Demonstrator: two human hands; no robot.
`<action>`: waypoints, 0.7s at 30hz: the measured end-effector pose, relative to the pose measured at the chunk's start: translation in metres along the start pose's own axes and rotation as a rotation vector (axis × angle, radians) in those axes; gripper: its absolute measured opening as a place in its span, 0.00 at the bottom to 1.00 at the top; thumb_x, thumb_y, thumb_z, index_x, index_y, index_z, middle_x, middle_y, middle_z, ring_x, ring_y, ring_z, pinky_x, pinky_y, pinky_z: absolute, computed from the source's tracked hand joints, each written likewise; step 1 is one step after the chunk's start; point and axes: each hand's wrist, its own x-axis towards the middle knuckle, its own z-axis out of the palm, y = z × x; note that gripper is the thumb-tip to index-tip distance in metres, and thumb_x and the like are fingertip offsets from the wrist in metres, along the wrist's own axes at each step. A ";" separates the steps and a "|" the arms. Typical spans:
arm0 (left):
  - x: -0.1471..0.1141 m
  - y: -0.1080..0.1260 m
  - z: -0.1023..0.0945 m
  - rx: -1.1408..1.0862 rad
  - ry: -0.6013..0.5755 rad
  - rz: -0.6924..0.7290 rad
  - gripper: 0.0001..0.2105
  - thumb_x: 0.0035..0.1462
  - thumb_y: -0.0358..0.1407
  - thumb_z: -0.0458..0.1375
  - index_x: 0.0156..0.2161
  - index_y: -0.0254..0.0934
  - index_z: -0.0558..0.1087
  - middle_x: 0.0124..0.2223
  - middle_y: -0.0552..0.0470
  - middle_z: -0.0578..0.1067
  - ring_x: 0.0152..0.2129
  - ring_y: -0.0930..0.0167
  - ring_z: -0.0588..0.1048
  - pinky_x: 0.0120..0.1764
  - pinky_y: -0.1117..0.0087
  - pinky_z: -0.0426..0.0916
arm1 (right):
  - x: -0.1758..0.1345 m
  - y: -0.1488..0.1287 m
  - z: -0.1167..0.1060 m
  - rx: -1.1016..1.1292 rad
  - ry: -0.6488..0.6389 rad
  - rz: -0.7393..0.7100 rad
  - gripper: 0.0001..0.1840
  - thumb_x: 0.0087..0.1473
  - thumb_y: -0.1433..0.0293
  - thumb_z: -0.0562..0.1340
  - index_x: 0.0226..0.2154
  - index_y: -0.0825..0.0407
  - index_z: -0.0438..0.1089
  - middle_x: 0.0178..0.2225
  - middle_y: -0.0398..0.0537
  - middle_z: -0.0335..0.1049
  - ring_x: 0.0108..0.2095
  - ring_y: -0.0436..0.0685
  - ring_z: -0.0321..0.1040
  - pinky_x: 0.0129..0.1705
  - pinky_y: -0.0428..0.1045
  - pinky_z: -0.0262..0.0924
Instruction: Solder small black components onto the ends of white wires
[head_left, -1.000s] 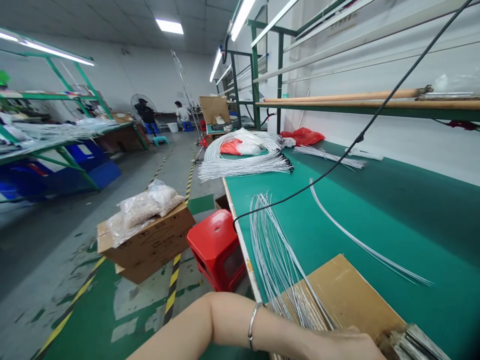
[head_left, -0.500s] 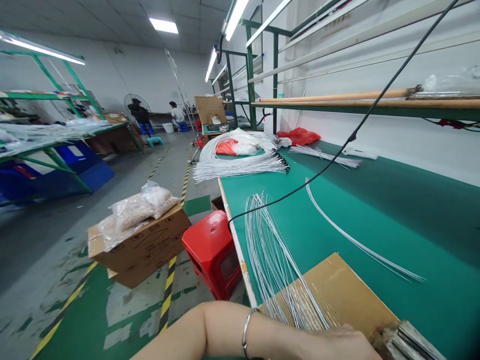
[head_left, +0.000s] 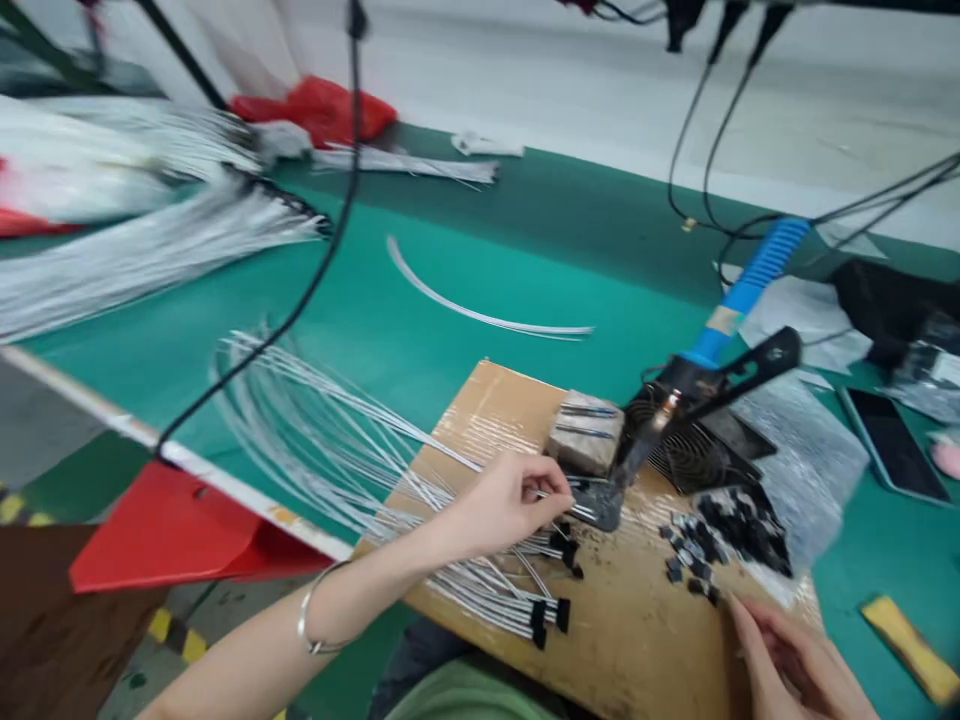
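My left hand (head_left: pixel 517 505), with a bangle at the wrist, pinches white wires (head_left: pixel 581 510) whose ends reach the dark plate (head_left: pixel 606 500) under the tip of a blue-handled soldering iron (head_left: pixel 724 315). More white wires (head_left: pixel 315 440) trail left beneath that hand; several end in black connectors (head_left: pixel 538 622) on the cardboard (head_left: pixel 637 630). At the cardboard's right side my right hand (head_left: pixel 799 660) has thumb and forefinger nearly together beside loose small black pieces (head_left: pixel 694 555). Whether it holds one is unclear. A grey-white block (head_left: pixel 586 432) stands behind the plate.
A black cable (head_left: pixel 330 230) hangs across the left side. Several separate white wires (head_left: pixel 480 312) lie on the green table (head_left: pixel 637 260). A phone (head_left: pixel 896 445) and a yellow piece (head_left: pixel 911 650) are at right. A red stool (head_left: pixel 180 530) stands by the table edge.
The view has swung right and down, bringing the soldering iron, black pieces and right hand into sight. My left hand, formerly at the bottom edge, now shows pinching wires at the iron.
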 end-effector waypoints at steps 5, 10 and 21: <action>-0.002 0.008 0.000 -0.010 -0.026 -0.039 0.10 0.57 0.41 0.62 0.32 0.34 0.75 0.26 0.56 0.72 0.23 0.75 0.64 0.28 0.73 0.57 | -0.005 -0.024 -0.004 -0.081 0.176 0.077 0.22 0.50 0.48 0.75 0.32 0.50 0.82 0.32 0.49 0.77 0.29 0.56 0.68 0.38 0.53 0.64; -0.005 0.010 0.002 0.001 -0.013 -0.071 0.12 0.55 0.43 0.63 0.31 0.35 0.75 0.27 0.55 0.73 0.23 0.75 0.65 0.28 0.73 0.57 | -0.010 -0.041 0.003 0.027 0.300 0.235 0.22 0.45 0.52 0.79 0.34 0.52 0.83 0.28 0.47 0.76 0.26 0.53 0.66 0.33 0.50 0.64; -0.018 0.002 -0.004 0.220 0.053 -0.020 0.14 0.59 0.46 0.63 0.32 0.36 0.82 0.29 0.50 0.82 0.26 0.67 0.75 0.29 0.71 0.66 | -0.014 -0.038 0.019 0.275 0.067 0.242 0.19 0.44 0.56 0.80 0.29 0.54 0.81 0.23 0.48 0.80 0.20 0.54 0.75 0.23 0.46 0.73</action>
